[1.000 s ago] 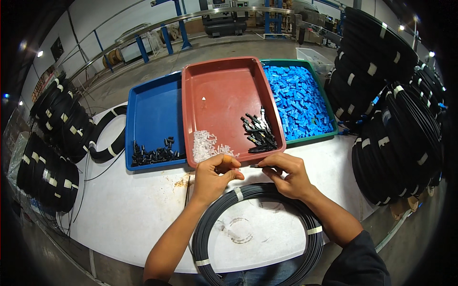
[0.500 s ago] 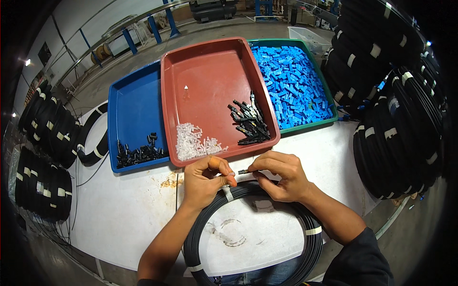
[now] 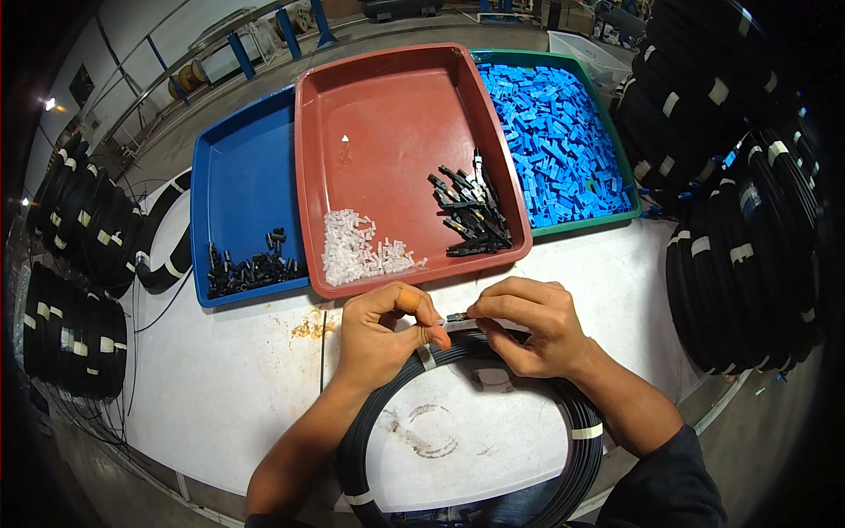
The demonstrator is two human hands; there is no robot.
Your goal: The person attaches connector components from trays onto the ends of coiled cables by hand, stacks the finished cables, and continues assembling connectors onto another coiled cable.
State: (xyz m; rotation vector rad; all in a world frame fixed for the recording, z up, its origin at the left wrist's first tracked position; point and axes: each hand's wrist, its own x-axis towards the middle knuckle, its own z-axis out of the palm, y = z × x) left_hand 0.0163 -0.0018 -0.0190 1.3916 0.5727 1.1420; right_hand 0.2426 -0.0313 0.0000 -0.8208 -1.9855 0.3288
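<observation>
My left hand (image 3: 378, 333) is closed in a pinch above the table, with a small whitish piece (image 3: 440, 322) at its fingertips, mostly covered by them. Facing it, my right hand (image 3: 537, 327) grips a short black cable connector (image 3: 457, 317), whose tip points at the left fingers. Only a narrow gap, if any, separates connector and whitish piece. Below both hands lies a large coil of black cable (image 3: 355, 449), bound with pale tape bands and reaching over the table's near edge.
Behind my hands, a red tray (image 3: 387, 106) holds white caps (image 3: 348, 251) and black connectors (image 3: 471, 211). A blue tray (image 3: 242, 176) with black parts and a green tray (image 3: 635, 207) of blue clips flank it. Cable coils (image 3: 731, 264) stack at right, others (image 3: 70, 334) at left.
The view has shifted slightly, so the trays appear higher. Both hands keep their grips, and the connector tip sits a little closer to the left fingertips.
</observation>
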